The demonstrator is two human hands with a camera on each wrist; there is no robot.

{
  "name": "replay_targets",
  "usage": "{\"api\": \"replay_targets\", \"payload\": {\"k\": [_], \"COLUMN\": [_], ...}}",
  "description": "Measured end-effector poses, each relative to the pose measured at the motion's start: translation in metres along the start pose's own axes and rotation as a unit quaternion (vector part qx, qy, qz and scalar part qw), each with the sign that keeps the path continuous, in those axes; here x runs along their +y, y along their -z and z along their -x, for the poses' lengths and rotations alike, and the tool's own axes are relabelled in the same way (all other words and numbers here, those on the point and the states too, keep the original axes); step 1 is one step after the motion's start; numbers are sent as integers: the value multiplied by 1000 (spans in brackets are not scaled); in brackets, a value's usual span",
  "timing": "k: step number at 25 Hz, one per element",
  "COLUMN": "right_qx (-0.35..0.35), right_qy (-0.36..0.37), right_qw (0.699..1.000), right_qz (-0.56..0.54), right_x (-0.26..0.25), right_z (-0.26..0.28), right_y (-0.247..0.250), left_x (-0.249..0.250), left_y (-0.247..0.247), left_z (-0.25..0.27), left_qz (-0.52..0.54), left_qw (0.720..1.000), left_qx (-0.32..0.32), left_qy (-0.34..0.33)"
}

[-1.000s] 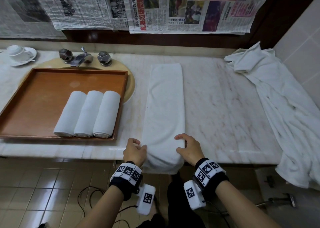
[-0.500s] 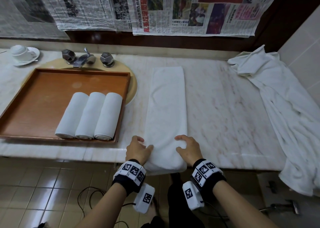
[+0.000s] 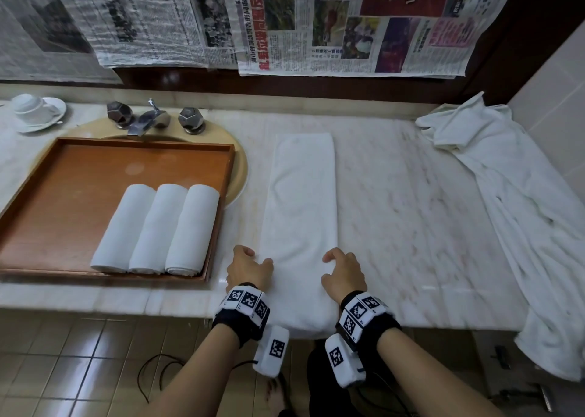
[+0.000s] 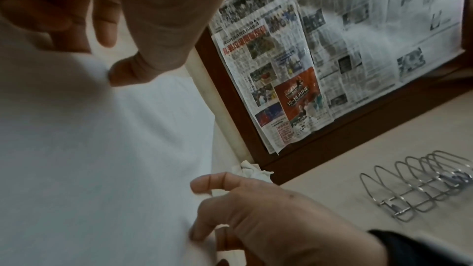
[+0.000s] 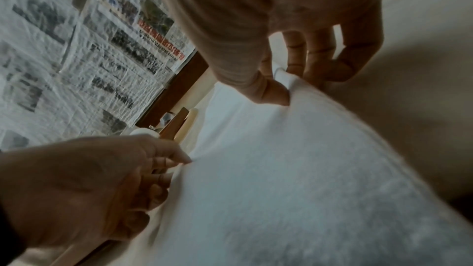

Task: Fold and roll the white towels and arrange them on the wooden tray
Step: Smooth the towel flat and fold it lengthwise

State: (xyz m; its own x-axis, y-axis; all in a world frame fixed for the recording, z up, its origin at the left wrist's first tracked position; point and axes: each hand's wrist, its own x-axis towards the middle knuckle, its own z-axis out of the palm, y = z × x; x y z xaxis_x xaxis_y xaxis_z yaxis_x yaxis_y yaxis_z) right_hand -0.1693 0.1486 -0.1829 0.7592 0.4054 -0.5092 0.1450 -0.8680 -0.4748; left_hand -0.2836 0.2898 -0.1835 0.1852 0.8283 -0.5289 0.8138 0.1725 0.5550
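A long folded white towel (image 3: 300, 210) lies lengthwise on the marble counter (image 3: 411, 226), its near end hanging over the front edge. My left hand (image 3: 248, 266) pinches the towel's left edge and my right hand (image 3: 340, 269) pinches its right edge, both just inside the counter's front. In the right wrist view the right hand (image 5: 281, 80) has thumb and fingers closed on the towel (image 5: 281, 189). The left wrist view has the left hand's (image 4: 122, 52) thumb on the towel (image 4: 102, 149). Three rolled towels (image 3: 158, 229) lie side by side in the wooden tray (image 3: 63, 195).
The tray sits over a sink with a faucet (image 3: 152, 119) behind it. A cup on a saucer (image 3: 34, 112) stands at the far left. A loose heap of white towels (image 3: 506, 179) drapes over the counter's right end. Newspaper (image 3: 348, 24) covers the wall.
Both hands keep hold of the towel's edges and have shifted slightly away from the counter's front edge. The towel itself has barely moved.
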Motion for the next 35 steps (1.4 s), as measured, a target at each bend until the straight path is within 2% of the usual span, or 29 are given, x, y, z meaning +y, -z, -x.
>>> {"api": "replay_targets", "payload": {"k": [4,7,11,15,18,20,22,24,29,33,35], "right_qx": [5,-5,-16,-22,-24,-18,-5,3,28,40,43], "right_qy": [-1,3,-1,-9,-7,11,13,6,9,20,24], "right_qw": [1000,1000,1000,999,999,1000,1000,1000,1000,999,999], "right_qz": [0,4,17,23,28,23,22,20,8,10,10], "right_x": [-15,-24,-31,-40,-49,-56,-62,-64,-69,-72,-73], "right_z": [-12,-27,-42,-58,-71,-81,-92,-100,-117,-132,-140], "right_y": [2,8,15,22,25,28,31,34,37,41,44], "left_x": [7,13,30,43,57,63,67,74,90,109,117], "left_y": [-3,-2,-6,-4,-7,-9,-12,-15,-17,-21,-23], "left_z": [-14,-20,-35,-44,-55,-63,-67,-68,-84,-93,-100], "left_qz": [19,17,35,55,54,74,85,71,68,27,46], "left_qw": [1000,1000,999,998,998,997,995,995,995,999,997], "left_qx": [6,9,-7,1,-1,16,36,32,49,29,46], "left_qy": [-1,25,4,38,23,19,46,55,56,34,37]}}
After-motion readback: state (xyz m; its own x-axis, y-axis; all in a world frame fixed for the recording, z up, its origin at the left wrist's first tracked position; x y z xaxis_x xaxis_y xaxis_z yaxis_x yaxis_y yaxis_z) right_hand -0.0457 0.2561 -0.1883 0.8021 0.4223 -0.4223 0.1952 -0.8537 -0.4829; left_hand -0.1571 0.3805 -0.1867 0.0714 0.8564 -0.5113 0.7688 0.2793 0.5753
